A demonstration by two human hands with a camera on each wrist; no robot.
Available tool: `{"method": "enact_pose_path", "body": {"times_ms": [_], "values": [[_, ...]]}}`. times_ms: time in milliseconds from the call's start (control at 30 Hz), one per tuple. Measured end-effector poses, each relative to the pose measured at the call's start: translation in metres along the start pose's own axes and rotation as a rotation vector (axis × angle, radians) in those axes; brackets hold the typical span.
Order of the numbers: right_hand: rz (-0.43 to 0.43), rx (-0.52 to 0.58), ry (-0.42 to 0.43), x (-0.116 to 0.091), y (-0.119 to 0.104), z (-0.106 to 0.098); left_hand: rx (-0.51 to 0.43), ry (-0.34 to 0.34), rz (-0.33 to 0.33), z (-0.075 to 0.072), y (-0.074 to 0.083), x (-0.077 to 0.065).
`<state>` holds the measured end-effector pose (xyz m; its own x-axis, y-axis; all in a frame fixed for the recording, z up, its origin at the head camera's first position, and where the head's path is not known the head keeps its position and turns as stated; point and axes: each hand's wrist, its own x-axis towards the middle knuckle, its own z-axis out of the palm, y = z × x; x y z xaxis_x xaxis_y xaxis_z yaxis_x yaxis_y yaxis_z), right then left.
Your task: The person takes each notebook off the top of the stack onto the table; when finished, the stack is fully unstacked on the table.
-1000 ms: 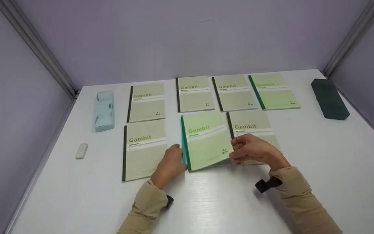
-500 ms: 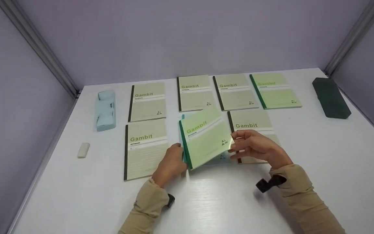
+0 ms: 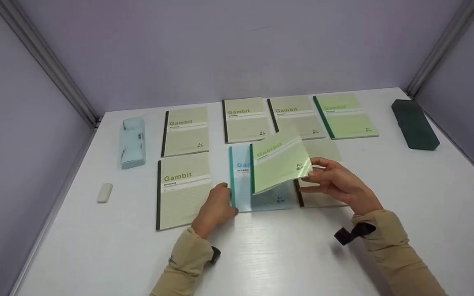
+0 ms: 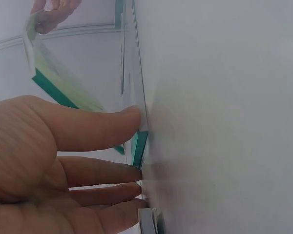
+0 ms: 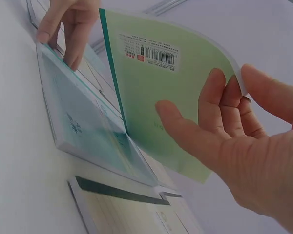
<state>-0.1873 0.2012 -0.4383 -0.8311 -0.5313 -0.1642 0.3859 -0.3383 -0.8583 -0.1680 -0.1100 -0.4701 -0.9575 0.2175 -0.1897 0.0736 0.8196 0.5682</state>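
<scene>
My right hand [image 3: 342,183] pinches the lower right corner of a light green notebook [image 3: 280,164] with a dark green spine. That notebook is lifted and tilted; its back cover with a barcode label [image 5: 160,57] shows in the right wrist view. Beneath it lies a blue notebook [image 3: 242,193] with a teal spine, partly covered. My left hand [image 3: 216,207] rests at that teal spine, thumb and fingers fairly straight along the edge, as the left wrist view shows. Right of the blue notebook, a beige notebook [image 3: 329,197] lies partly hidden behind the green notebook and my right hand.
Two beige notebooks [image 3: 185,135] [image 3: 183,201] lie at the left. Along the back are two more beige notebooks [image 3: 245,123] [image 3: 292,109] and another green notebook [image 3: 348,119]. A pale blue case [image 3: 132,144] and white eraser [image 3: 104,193] lie far left, a dark green case [image 3: 416,125] far right.
The green notebook has risen off the blue one and moved right with my right hand, uncovering the blue cover's left part. My left hand has stayed at the blue notebook's spine.
</scene>
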Motion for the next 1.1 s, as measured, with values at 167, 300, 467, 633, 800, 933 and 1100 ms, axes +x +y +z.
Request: {"method": "enact_pose_path", "body": {"times_ms": [167,300,467,633,800,933,1100], "values": [[-0.057,-0.011,0.0,-0.016,-0.014,-0.016,-0.012,0.007,-0.01,0.002,0.002,-0.001],[-0.093,-0.004,-0.042,-0.028,-0.024,-0.029,-0.031,0.006,-0.033,0.003,0.004,0.0],[-0.139,-0.006,-0.095,-0.041,-0.034,-0.041,-0.054,0.011,-0.041,0.004,0.005,0.001],[-0.17,-0.003,-0.129,-0.05,-0.04,-0.05,-0.046,0.017,-0.007,0.004,0.003,0.001],[-0.197,-0.009,-0.123,-0.056,-0.041,-0.055,-0.059,0.001,-0.041,0.003,0.002,0.0],[-0.212,0.014,-0.113,-0.062,-0.041,-0.059,-0.059,-0.013,-0.079,0.002,0.002,0.0],[-0.239,0.06,-0.115,-0.073,-0.044,-0.067,-0.053,-0.034,-0.092,0.002,0.001,-0.001]]}}
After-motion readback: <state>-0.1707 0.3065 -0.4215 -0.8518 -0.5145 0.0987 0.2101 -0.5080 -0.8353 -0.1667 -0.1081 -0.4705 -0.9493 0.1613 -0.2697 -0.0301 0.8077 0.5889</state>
